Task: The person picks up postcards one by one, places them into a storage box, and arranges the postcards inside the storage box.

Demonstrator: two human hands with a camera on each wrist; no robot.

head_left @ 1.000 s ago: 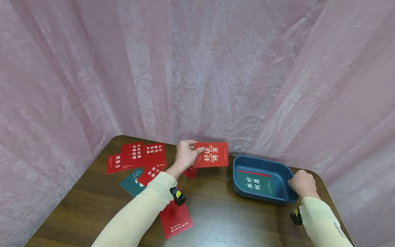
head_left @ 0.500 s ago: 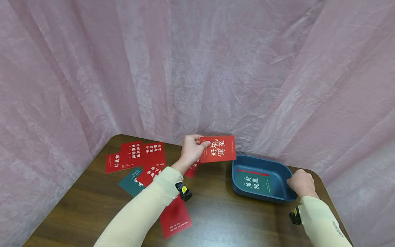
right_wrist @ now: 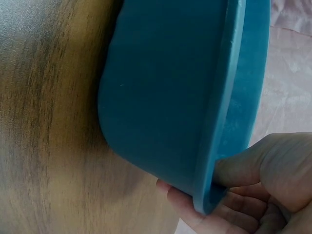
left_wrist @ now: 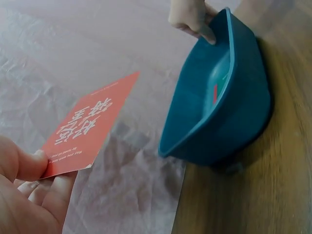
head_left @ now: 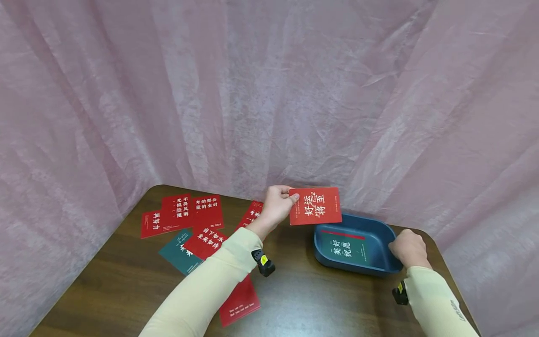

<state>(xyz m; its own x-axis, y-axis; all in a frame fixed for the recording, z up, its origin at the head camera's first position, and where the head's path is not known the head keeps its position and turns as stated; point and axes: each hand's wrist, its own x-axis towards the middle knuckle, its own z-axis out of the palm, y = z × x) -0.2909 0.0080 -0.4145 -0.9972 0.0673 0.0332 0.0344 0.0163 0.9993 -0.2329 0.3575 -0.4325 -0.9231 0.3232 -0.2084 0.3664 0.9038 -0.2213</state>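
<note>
My left hand (head_left: 275, 208) pinches a red card (head_left: 322, 208) with white lettering by its left edge, thumb on top and fingers beneath. In the head view the card overlaps the back left rim of a blue plastic basin (head_left: 381, 234). From the left wrist, the card (left_wrist: 90, 126) shows in the air, apart from the basin (left_wrist: 195, 136). My right hand (head_left: 409, 248) grips the basin's right end; in the right wrist view its thumb (right_wrist: 239, 170) lies inside the wall and the fingers outside. Inside the basin lies a green card (head_left: 343, 250), with a red strip along its far side.
Several red cards (head_left: 206, 208) and a green card (head_left: 178, 252) lie spread and overlapping on the left of the wooden table (head_left: 113, 276). Another red card (head_left: 240, 306) lies near the front, partly under my left sleeve. A pink curtain (head_left: 252, 93) hangs behind the table.
My left hand has carried the red card rightward, from left of the basin to over its back left rim. The right hand keeps its grip on the basin.
</note>
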